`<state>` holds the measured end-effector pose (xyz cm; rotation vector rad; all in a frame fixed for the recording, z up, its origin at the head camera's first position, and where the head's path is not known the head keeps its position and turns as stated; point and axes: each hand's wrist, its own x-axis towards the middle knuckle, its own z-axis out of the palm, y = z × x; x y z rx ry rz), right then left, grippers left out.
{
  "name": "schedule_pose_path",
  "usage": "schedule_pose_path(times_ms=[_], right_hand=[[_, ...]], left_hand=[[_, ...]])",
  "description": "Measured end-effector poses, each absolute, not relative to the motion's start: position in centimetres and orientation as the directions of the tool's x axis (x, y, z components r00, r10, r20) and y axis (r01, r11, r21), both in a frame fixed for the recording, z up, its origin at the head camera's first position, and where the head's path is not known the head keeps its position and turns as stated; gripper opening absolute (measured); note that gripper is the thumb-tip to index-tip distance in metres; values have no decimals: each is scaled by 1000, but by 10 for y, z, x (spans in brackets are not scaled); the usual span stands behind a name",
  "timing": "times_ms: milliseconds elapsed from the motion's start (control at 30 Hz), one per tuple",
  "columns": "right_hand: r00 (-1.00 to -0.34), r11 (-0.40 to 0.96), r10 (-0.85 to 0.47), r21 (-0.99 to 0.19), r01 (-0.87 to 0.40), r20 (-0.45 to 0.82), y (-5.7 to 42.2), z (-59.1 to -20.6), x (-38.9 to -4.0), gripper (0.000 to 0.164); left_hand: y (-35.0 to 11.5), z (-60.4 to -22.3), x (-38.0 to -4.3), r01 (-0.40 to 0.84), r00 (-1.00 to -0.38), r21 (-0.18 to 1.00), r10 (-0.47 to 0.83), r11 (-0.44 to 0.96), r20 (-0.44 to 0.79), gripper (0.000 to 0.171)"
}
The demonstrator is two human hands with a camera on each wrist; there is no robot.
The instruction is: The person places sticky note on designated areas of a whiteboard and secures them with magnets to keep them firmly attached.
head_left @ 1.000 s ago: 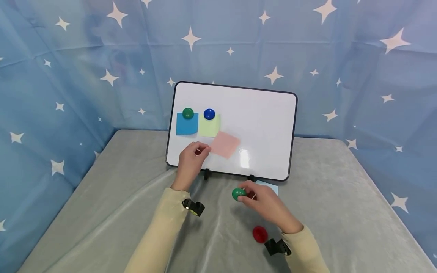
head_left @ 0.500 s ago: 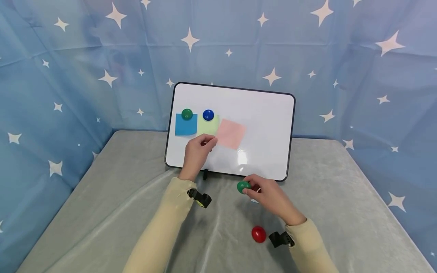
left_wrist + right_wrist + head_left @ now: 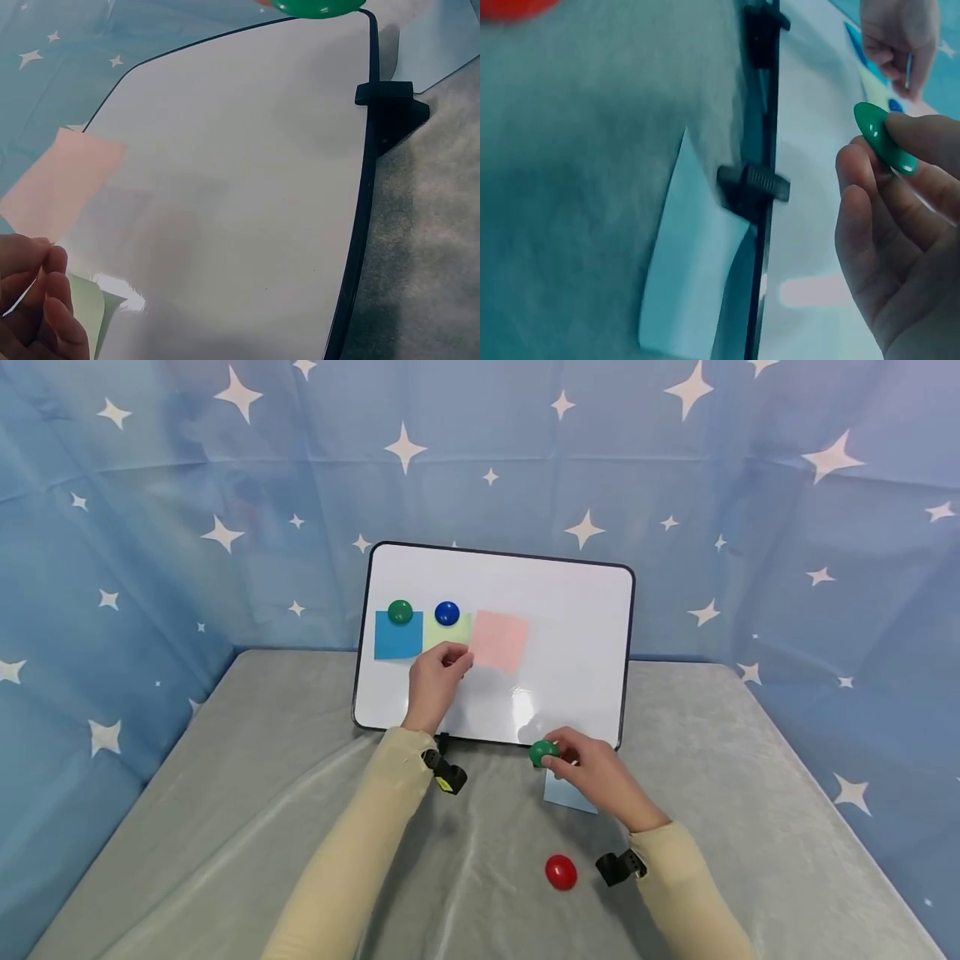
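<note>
My left hand point(image 3: 433, 683) pinches a pink square of paper point(image 3: 501, 640) by its lower left corner, held up against the whiteboard point(image 3: 573, 635) to the right of the pale green paper point(image 3: 460, 632). In the left wrist view the pink paper point(image 3: 64, 180) tilts away from thumb and finger. A round green magnet point(image 3: 543, 752) is pinched between thumb and fingers of my right hand point(image 3: 600, 777), near the board's lower edge. On the board, another green magnet point(image 3: 400, 612) sits at the top of a blue paper point(image 3: 398, 642), and a blue magnet point(image 3: 447, 613) tops the pale green one.
A red magnet point(image 3: 561, 872) lies on the grey cloth-covered table point(image 3: 225, 827), left of the right wrist. Beneath my right hand is a light blue paper point(image 3: 570, 795), close to a black stand foot point(image 3: 754, 187). Star-printed blue fabric point(image 3: 480, 410) hangs behind the board.
My left hand has raised the pink paper up the board and turned it more upright, beside the pale green one. My right hand has moved slightly up toward the board with the green magnet.
</note>
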<state>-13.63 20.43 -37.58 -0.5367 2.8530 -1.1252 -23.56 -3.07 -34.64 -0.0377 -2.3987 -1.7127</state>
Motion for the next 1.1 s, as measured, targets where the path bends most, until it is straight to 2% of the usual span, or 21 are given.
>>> schedule_pose_path(times_ms=[300, 500, 800, 1100], right_hand=[[-949, 694, -301, -662, -283, 90, 219, -362, -154, 21], [-963, 693, -254, -676, -250, 95, 233, -349, -166, 23], [-960, 695, -255, -669, -264, 114, 240, -341, -179, 30], [-955, 688, -261, -668, -284, 138, 234, -329, -181, 31]], left_hand=[[-26, -348, -245, 116, -981, 917, -98, 381, 165, 20], [-25, -351, -249, 102, -984, 930, -105, 352, 147, 18], [-24, -353, -254, -5, -994, 980, -105, 200, 17, 18], [-26, -347, -255, -115, -992, 983, -63, 143, -107, 20]])
